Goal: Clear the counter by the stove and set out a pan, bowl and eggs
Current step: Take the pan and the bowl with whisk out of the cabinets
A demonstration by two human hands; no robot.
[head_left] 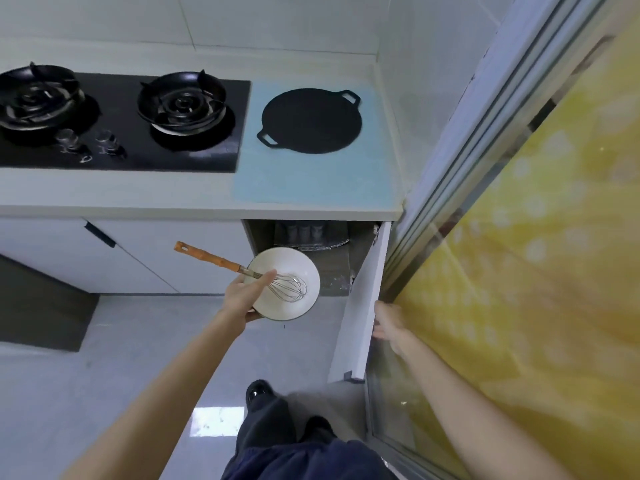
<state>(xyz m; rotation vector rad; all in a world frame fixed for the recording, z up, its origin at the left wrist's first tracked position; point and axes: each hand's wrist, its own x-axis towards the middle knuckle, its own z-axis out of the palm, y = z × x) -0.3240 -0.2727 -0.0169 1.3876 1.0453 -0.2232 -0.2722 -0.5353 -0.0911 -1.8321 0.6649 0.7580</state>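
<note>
The left hand [242, 296] is holding a white bowl [273, 306] in the air before the open cabinet [360, 251], thumb over the rim, fingers curling beneath; a whisk [221, 261] is lying inside. The right hand [389, 323] is touching the cabinet door [363, 306] at its edge; if its fingers are gripping, I cannot tell. The black pan [311, 121] is sitting on a blue mat [277, 181] on the tabletop [121, 192], beside the stove [121, 133].

A flat black pan [311, 121] with two loop handles lay on the blue mat [277, 181] beside the stove [121, 147]. A white bowl [277, 306], mouth up, sat in the left hand [242, 299] below the counter edge, with a wooden-handled whisk [291, 287] resting inside.
</note>
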